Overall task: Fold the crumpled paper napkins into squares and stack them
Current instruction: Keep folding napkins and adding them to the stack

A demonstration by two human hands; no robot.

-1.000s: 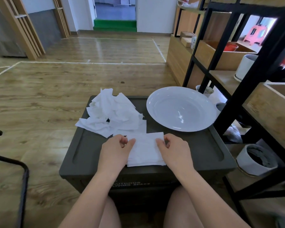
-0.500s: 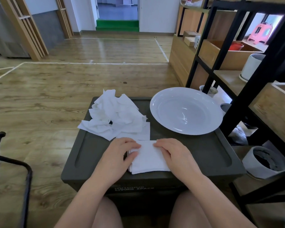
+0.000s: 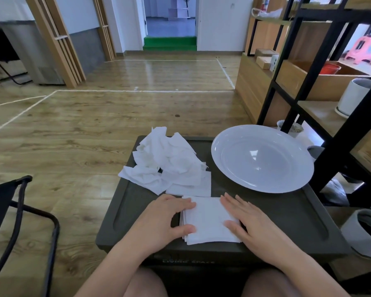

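A folded white napkin (image 3: 208, 221) lies square near the front edge of the dark box lid (image 3: 287, 213). My left hand (image 3: 167, 219) rests on the napkin's left edge with its fingers loosely bent. On the napkin's right edge lies my right hand (image 3: 246, 221), fingers straight and flat. Behind them a heap of crumpled white napkins (image 3: 167, 166) covers the lid's back left. A flat napkin (image 3: 191, 186) peeks out under the heap's near side.
A large white bowl (image 3: 261, 157) sits on the lid's back right. A black and wood shelf unit (image 3: 334, 129) stands close on the right, with pots (image 3: 364, 234) below it. A black chair frame (image 3: 19, 219) stands at the left. Wooden floor stretches beyond.
Both hands went from pinching the napkin's far edge to lying on its sides. The napkin now looks narrower and squarer. The heap and bowl stayed put.
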